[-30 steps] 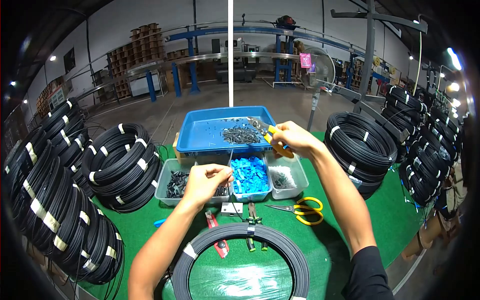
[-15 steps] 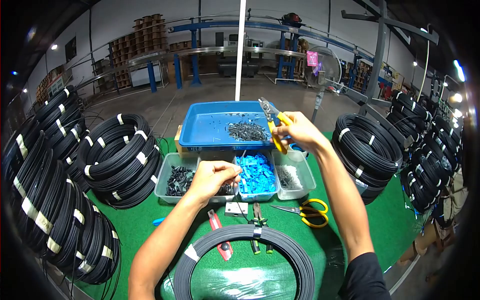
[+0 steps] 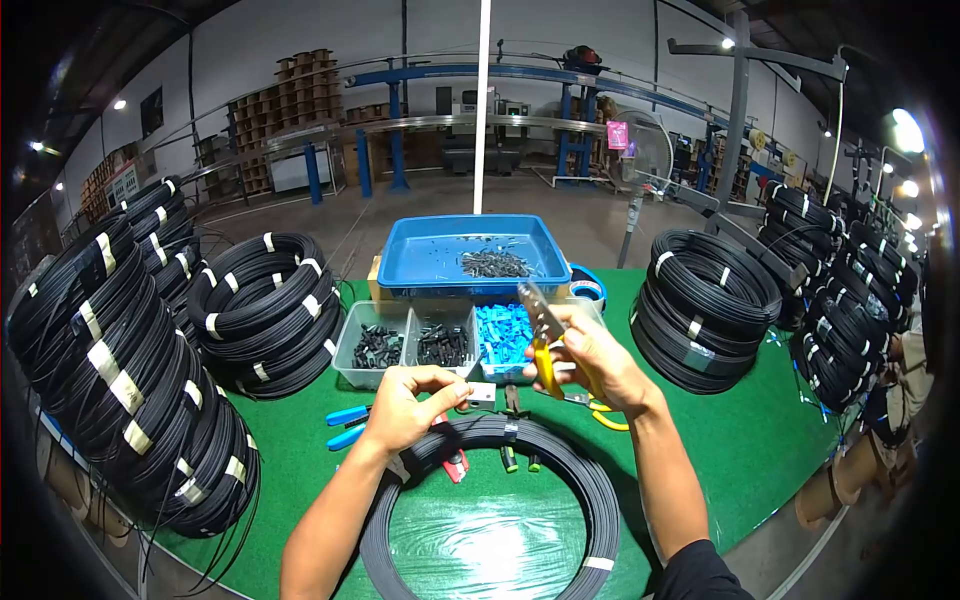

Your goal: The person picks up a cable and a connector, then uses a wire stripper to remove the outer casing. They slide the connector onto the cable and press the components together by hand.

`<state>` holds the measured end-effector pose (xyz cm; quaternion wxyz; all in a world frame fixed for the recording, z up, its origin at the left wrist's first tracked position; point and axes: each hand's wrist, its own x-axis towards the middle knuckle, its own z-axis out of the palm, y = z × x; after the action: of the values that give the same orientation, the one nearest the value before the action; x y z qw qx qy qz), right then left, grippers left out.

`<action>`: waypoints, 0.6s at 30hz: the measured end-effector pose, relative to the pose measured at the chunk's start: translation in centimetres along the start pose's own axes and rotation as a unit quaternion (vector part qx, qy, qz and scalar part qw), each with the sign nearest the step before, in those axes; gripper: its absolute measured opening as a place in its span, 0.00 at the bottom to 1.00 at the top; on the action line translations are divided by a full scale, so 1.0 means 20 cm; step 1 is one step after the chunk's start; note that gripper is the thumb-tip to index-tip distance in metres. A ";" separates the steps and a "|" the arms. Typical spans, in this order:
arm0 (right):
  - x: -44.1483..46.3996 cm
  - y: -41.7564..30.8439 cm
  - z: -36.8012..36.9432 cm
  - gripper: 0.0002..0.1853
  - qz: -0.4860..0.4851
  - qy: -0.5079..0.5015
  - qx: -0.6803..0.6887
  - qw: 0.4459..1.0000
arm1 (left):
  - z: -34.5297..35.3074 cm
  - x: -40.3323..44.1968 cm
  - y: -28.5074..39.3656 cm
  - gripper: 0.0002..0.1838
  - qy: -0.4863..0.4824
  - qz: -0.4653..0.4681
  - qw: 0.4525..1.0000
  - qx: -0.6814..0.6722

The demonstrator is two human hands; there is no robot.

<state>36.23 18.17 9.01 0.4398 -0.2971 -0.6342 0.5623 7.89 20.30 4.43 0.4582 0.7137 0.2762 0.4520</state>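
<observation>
My left hand (image 3: 410, 408) is closed in a pinch above the far rim of a black cable coil (image 3: 597, 490), its fingertips on what looks like the thin end of the cable. A small pale metal block (image 3: 483, 394) shows just beyond the fingertips. My right hand (image 3: 605, 362) grips a wire stripper (image 3: 543, 368) with yellow handles, its metal head pointing up and away over the bin of blue plastic connectors (image 3: 503, 335). The stripper is apart from my left hand. Whether its jaws are open is blurred.
A blue tray (image 3: 400, 250) with dark scraps stands behind clear bins of black parts (image 3: 378, 347). Blue-handled pliers (image 3: 347, 427), a red cutter (image 3: 456, 466) and yellow-handled scissors (image 3: 608, 418) lie on the green mat (image 3: 700, 450). Cable coils (image 3: 265, 300) are stacked on both sides.
My right hand has brought the wire stripper down and nearer from the blue tray. My left hand has drawn back toward the coil, still pinched. The coil has turned and the view has shifted.
</observation>
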 end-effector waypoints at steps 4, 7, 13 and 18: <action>-0.01 0.06 -0.01 0.34 0.000 -0.004 -0.025 1.000 | 0.02 0.02 -0.01 0.08 0.014 -0.004 0.999 -0.041; 0.00 0.09 -0.01 0.35 -0.009 0.001 -0.035 0.999 | 0.01 0.03 0.00 0.08 0.012 -0.004 0.999 -0.048; 0.02 0.14 -0.01 0.30 -0.010 0.003 -0.050 0.999 | -0.01 0.04 -0.02 0.09 0.002 -0.003 0.999 -0.038; 0.03 0.14 0.02 0.29 -0.017 -0.009 -0.048 0.999 | 0.01 0.04 0.02 0.09 0.007 0.009 1.000 -0.021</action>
<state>35.38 18.99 6.49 0.4290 -0.3021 -0.6695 0.5258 8.52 20.78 5.01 0.4667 0.7036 0.2633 0.4667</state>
